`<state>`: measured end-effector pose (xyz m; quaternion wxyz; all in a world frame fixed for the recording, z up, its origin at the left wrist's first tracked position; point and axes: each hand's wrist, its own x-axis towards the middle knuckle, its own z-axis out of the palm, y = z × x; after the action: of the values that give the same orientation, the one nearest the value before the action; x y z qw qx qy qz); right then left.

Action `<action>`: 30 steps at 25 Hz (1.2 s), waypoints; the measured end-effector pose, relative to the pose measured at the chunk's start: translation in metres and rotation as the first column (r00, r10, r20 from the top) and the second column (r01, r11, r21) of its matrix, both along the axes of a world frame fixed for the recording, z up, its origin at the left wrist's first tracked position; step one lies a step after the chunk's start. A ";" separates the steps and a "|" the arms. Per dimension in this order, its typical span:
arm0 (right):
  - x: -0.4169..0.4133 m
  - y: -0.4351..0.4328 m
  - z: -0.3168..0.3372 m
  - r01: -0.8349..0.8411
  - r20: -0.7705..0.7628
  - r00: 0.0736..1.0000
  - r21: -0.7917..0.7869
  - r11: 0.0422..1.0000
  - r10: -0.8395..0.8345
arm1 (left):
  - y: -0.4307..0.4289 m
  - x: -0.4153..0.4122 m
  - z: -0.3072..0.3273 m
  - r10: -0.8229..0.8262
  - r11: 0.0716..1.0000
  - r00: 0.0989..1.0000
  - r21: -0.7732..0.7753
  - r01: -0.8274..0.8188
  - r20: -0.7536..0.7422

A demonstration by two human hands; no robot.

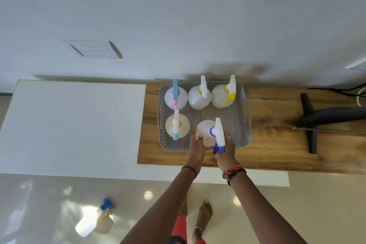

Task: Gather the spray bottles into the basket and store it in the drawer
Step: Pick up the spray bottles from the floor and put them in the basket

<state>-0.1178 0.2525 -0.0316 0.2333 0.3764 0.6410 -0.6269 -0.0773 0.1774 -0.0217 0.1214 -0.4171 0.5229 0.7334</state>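
A grey perforated basket [242, 113] sits on a wooden board. Three spray bottles stand in its back row: one with a blue-pink head [175, 96], one with a white head [199, 97], one with a yellow head [222, 96]. A bottle with a light-blue nozzle [176, 128] stands front left. Both hands hold a white bottle with a dark-blue trigger [208, 130] at the basket's front middle. My left hand [196, 149] grips its left side. My right hand [226, 153] grips its right side under the trigger. Another spray bottle with a blue head [99, 222] lies on the floor.
The wooden board [277, 144] lies on a white counter [75, 125] against the wall. A black stand [316, 121] with cables sits on the board's right part. A switch plate [93, 49] is on the wall. My bare feet stand on the glossy tiled floor [39, 204].
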 end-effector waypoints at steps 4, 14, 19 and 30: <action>-0.014 -0.001 -0.009 -0.067 -0.025 0.997 0.014 0.998 0.068 | 0.006 -0.014 -0.010 0.019 0.999 0.999 -0.026 -0.018 0.033; -0.019 -0.017 -0.017 0.063 0.089 0.994 -0.092 0.994 -0.055 | 0.007 -0.023 -0.030 0.163 0.972 0.953 0.122 -0.199 0.257; -0.022 -0.022 -0.019 0.131 0.114 0.987 -0.132 0.983 -0.116 | -0.005 -0.019 -0.041 0.200 0.943 0.921 0.190 -0.274 0.334; -0.024 -0.020 -0.012 0.105 0.123 0.987 -0.048 0.993 -0.099 | -0.015 -0.015 -0.037 0.162 0.941 0.935 0.237 -0.243 0.317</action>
<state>-0.1416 0.2327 -0.0437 0.2492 0.4393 0.5883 -0.6315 -0.0926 0.1620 -0.0589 0.1766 -0.5525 0.3472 0.7369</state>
